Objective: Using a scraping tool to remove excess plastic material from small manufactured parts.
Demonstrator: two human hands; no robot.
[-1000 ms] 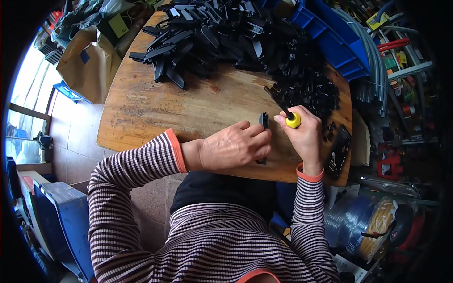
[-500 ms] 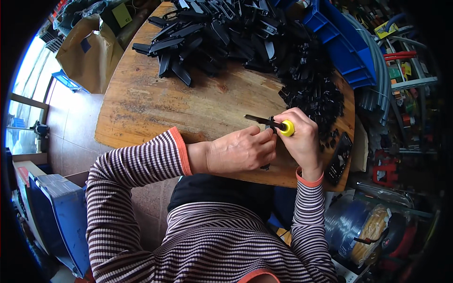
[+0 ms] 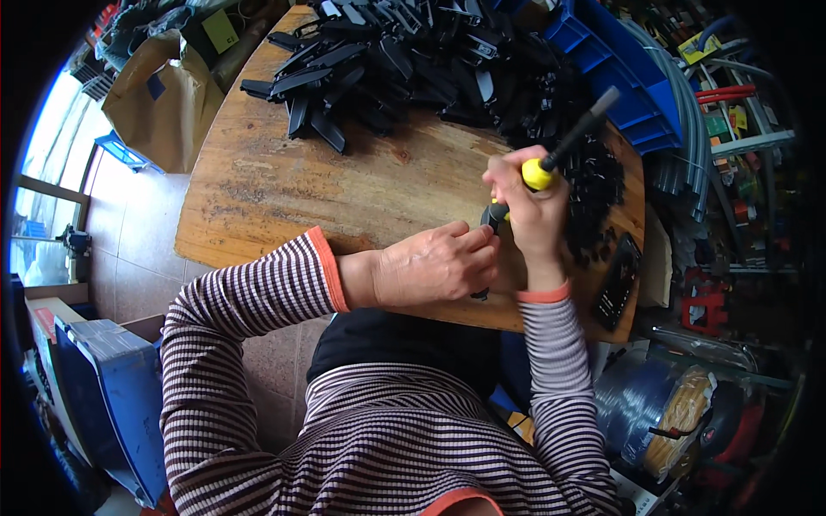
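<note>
Daylight is admitted through an overexposed window (image 3: pixel 64 120) at ten o'clock, and glare is thrown on the floor (image 3: pixel 129 202) beside it. The clutter (image 3: pixel 705 314) toward three o'clock is left dim. The right hand (image 3: pixel 533 206) and tool (image 3: pixel 572 142) are blurred; edges are bent, corners blackened.

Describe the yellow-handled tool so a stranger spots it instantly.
Find the wooden table, then the right hand over its right side. That hand grips the tool, dark shaft slanting up-right; its bright yellow handle stands out from the black parts beyond.
</note>
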